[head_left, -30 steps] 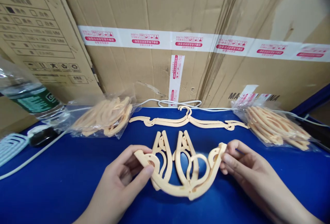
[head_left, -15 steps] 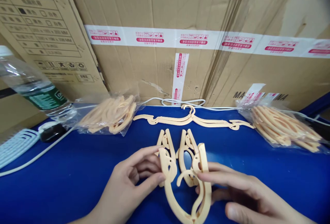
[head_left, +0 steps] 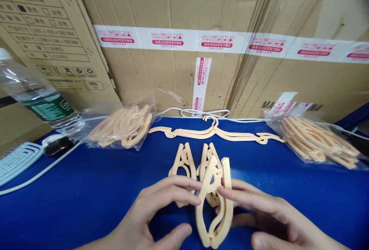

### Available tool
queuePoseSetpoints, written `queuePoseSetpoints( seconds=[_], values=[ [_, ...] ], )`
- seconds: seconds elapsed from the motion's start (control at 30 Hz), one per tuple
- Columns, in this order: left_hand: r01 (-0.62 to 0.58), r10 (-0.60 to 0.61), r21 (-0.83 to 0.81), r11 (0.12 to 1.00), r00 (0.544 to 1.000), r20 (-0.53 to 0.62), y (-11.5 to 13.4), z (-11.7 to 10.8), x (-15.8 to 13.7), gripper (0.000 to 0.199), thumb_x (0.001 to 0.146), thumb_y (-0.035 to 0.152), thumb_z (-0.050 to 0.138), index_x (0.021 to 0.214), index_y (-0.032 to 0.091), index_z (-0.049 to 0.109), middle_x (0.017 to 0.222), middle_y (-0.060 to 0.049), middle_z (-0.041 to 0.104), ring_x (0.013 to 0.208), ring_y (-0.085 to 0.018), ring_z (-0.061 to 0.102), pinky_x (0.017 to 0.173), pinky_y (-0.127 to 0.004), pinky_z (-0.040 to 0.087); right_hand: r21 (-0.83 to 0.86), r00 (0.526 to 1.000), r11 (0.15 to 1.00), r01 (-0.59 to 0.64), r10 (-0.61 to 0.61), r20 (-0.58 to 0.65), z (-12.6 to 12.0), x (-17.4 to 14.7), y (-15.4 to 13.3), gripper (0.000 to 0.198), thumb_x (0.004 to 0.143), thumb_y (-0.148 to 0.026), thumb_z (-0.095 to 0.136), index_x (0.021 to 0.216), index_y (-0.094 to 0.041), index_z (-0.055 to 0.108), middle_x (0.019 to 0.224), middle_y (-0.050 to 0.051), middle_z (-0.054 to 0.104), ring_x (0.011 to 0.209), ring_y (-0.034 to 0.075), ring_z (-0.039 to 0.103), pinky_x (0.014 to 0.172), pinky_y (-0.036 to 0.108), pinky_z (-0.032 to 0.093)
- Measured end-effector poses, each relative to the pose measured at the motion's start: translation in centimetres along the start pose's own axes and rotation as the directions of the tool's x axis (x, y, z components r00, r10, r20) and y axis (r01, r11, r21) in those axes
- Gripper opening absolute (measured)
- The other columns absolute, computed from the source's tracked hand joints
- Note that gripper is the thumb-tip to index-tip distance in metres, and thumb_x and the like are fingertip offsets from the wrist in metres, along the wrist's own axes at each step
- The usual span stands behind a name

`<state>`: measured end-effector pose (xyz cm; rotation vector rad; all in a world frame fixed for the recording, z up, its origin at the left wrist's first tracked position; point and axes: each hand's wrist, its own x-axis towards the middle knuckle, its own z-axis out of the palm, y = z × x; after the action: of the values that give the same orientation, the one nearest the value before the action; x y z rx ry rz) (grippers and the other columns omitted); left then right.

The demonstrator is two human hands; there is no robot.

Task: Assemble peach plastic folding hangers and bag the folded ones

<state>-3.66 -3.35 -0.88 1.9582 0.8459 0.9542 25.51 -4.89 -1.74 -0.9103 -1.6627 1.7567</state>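
Observation:
A beige plastic folding hanger (head_left: 201,219) stands upright before me, its two arms folded close together. My right hand (head_left: 268,207) has the right arm of that hanger between its fingers, thumb held away. My left hand (head_left: 161,207) rests its fingertips against the hanger's left arm; its thumb is spread and touches nothing. Just behind lie two more folded hangers, a left one (head_left: 173,168) and a right one (head_left: 203,163), the latter partly hidden. Farther back an unfolded hanger (head_left: 196,134) stretches across the blue table, hook toward the box.
Clear bags of hangers lie at left (head_left: 121,127) and right (head_left: 319,142). A water bottle (head_left: 46,104), a pale blue slatted object (head_left: 19,161) and a white cable (head_left: 43,171) are on the left. Cardboard boxes (head_left: 161,4) wall off the back of the blue table (head_left: 86,204).
The left arm of the hanger has swung rightward toward the other arm. My left hand has followed it, and its thumb has come off. My right hand has hardly moved.

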Motion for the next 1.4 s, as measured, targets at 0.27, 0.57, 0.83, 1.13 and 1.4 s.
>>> queuePoseSetpoints(
  seconds=[0.27, 0.57, 0.83, 1.13, 1.4],
  values=[
    [-0.012, 0.009, 0.081, 0.997, 0.999, 0.036, 0.1, -0.5, -0.6, 0.062, 0.079, 0.019, 0.077, 0.132, 0.044, 0.057, 0.14, 0.002, 0.059, 0.127, -0.022, 0.058, 0.109, -0.033, 0.044, 0.016, 1.0, 0.999, 0.03, -0.03, -0.002, 0.0, 0.0, -0.2, 0.045, 0.094, -0.034, 0.064, 0.135, -0.049, 0.053, 0.161, -0.008, 0.026, 0.136, 0.029, 0.045, 0.111, 0.042, 0.042],
    [-0.032, 0.03, 0.074, 0.997, 0.999, 0.024, -0.5, -0.2, -0.9, 0.061, 0.083, 0.021, 0.073, 0.136, 0.042, 0.053, 0.143, 0.0, 0.057, 0.129, -0.023, 0.056, 0.105, -0.03, 0.048, -0.338, 0.991, 0.939, 0.054, -0.091, -0.095, -0.5, -0.3, -0.8, 0.047, 0.089, -0.033, 0.069, 0.135, -0.041, 0.058, 0.152, -0.001, 0.044, 0.138, 0.03, 0.042, 0.109, 0.04, 0.041],
    [-0.166, 0.151, 0.142, 0.976, 0.982, 0.114, -0.1, 0.5, -0.4, 0.063, 0.084, 0.029, 0.065, 0.143, 0.034, 0.045, 0.151, -0.006, 0.048, 0.141, -0.029, 0.04, 0.113, -0.046, 0.035, -0.443, 0.998, 0.897, 0.008, -0.033, -0.049, -1.1, -1.2, -1.6, 0.051, 0.091, -0.032, 0.067, 0.138, -0.044, 0.052, 0.152, -0.002, 0.044, 0.139, 0.031, 0.038, 0.109, 0.045, 0.041],
    [-0.117, 0.14, 0.409, 0.905, 0.99, -0.025, -0.5, 0.5, -1.0, 0.054, 0.084, 0.012, 0.055, 0.135, 0.03, 0.052, 0.148, -0.005, 0.051, 0.141, -0.028, 0.04, 0.114, -0.047, 0.039, -0.644, 0.875, 0.761, -0.083, -0.253, -0.412, -3.1, 0.9, -1.8, 0.045, 0.093, -0.047, 0.06, 0.135, -0.032, 0.059, 0.139, 0.007, 0.059, 0.131, 0.032, 0.051, 0.109, 0.048, 0.042],
    [-0.191, 0.113, 0.573, 0.797, 0.979, 0.169, -1.0, 0.9, -1.3, 0.052, 0.085, 0.016, 0.06, 0.135, 0.027, 0.054, 0.153, -0.008, 0.045, 0.145, -0.035, 0.032, 0.116, -0.058, 0.029, -0.951, 0.969, 0.306, -0.038, -0.222, -0.11, -3.2, 0.9, -1.3, 0.072, 0.093, -0.048, 0.058, 0.155, -0.03, 0.027, 0.139, 0.015, 0.047, 0.125, 0.036, 0.049, 0.1, 0.061, 0.047]
  ],
)
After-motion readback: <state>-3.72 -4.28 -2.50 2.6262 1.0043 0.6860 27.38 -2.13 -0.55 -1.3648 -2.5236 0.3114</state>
